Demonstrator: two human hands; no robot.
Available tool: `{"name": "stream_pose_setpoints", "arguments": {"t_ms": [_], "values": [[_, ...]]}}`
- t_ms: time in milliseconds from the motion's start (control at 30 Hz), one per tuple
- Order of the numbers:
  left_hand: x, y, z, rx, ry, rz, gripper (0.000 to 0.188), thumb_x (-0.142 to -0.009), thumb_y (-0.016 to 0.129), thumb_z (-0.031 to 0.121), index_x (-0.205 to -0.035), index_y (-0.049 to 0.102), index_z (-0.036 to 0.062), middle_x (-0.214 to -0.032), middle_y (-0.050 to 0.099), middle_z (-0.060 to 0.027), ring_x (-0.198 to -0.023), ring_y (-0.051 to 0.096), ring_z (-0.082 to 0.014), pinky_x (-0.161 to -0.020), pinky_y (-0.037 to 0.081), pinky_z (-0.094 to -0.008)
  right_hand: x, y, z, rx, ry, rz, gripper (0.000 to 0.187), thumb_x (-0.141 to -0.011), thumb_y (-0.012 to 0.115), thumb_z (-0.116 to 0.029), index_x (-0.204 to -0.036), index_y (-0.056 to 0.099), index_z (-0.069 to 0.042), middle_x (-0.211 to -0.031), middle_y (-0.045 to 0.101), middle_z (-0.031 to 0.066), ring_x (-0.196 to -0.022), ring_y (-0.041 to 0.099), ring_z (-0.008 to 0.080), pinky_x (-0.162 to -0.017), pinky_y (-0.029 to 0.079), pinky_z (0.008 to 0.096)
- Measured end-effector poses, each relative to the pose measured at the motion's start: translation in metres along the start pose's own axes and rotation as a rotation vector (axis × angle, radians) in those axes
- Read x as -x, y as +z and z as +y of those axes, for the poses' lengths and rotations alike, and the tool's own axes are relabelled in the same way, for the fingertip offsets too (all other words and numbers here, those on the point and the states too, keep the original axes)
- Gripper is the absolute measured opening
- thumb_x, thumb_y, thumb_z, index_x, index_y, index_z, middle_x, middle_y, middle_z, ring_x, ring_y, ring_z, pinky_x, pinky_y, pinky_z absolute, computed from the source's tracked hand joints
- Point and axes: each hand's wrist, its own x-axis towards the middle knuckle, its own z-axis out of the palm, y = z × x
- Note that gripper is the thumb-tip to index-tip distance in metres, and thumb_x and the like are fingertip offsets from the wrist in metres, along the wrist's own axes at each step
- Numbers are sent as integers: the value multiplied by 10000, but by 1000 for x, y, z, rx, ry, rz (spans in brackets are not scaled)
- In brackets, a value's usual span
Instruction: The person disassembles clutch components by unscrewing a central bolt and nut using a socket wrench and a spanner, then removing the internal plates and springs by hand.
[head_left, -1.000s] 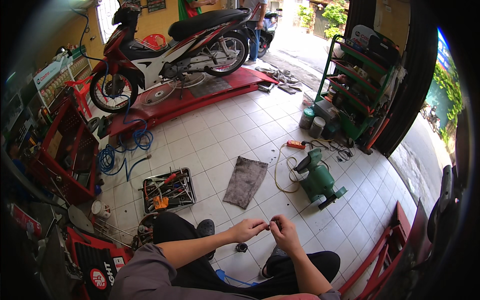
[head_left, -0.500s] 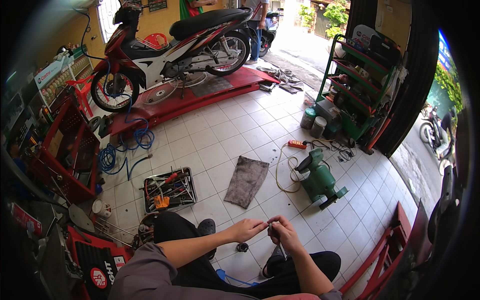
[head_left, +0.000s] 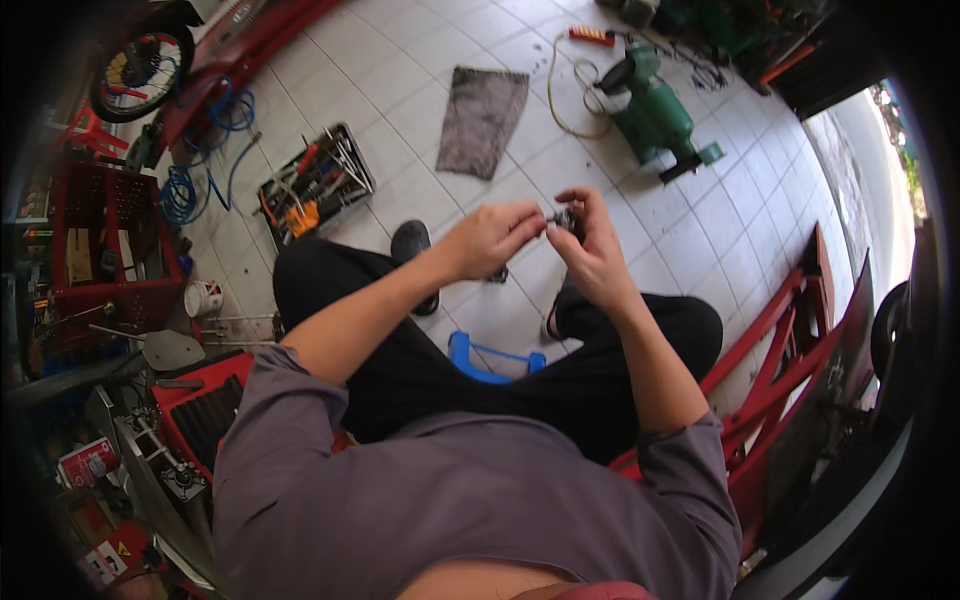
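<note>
In front of my knees, both hands come together around a small dark metal part (head_left: 563, 217), too small to tell its kind. My right hand (head_left: 597, 252) holds it between thumb and curled fingers. My left hand (head_left: 497, 238) has its fingers pressed together, the tips pinching at the part's left side. A dark round piece (head_left: 498, 275) lies on the floor, mostly hidden behind my left hand. A blue plastic frame, perhaps a low stool (head_left: 485, 374), shows between my legs.
A tray of hand tools (head_left: 318, 180) sits left on the tiles. A grey cloth (head_left: 483, 122) lies ahead, and a green bench grinder (head_left: 655, 118) with its cord stands to the right. A red metal frame (head_left: 775, 345) is near my right knee, a red cabinet (head_left: 105, 235) at left.
The view has tipped down toward my lap. My right hand's fingers have opened out around the part; the thin metal rod seen below that hand before no longer shows.
</note>
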Motion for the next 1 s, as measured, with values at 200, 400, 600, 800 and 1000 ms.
{"name": "stream_pose_setpoints", "arguments": {"t_ms": [200, 400, 600, 800, 1000], "values": [[0, -2, -2, 65, -43, -8, 253, -935, 442, 203, -840, 542, -10, -659, 537, -159, -621, 531, -296, -588, 416, -360, 2, 7, -1, 56, -48, 48, 321, -830, 675, -141, -1050, 502, 15, -794, 560, 86, -614, 511, 122, -563, 428, 250], [1, -6, 0, 78, 33, -15, 248, -938, 449, 225, -888, 548, 2, -624, 536, -124, -570, 530, -251, -563, 417, -340, -2, 4, -12, 265, -270, 19, 390, -804, 693, -118, -1155, 570, -2, -820, 570, 85, -605, 518, 152, -566, 448, 270], [4, -6, 3, -41, 77, 10, 199, -930, 497, 142, -1068, 531, 3, -712, 573, -104, -605, 549, -157, -577, 433, -273, 2, 3, -11, 281, -281, 90, 435, -783, 726, -133, -1160, 548, -8, -786, 595, 73, -608, 528, 126, -553, 446, 255], [4, -2, -3, -129, 270, 157, 211, -877, 585, 84, -1080, 546, 43, -757, 624, -98, -564, 567, -151, -525, 450, -268, 2, 6, -2, 120, -293, 143, 359, -773, 755, -131, -1010, 514, -10, -748, 619, 46, -590, 529, 82, -533, 442, 225], [2, -7, 10, -279, 377, 245, 240, -790, 678, 92, -1012, 591, 61, -764, 630, -71, -583, 599, -169, -510, 463, -272, 4, 8, 3, 54, -298, 116, 339, -795, 732, -124, -1023, 515, 1, -729, 589, 44, -598, 522, 82, -538, 438, 222]]}}
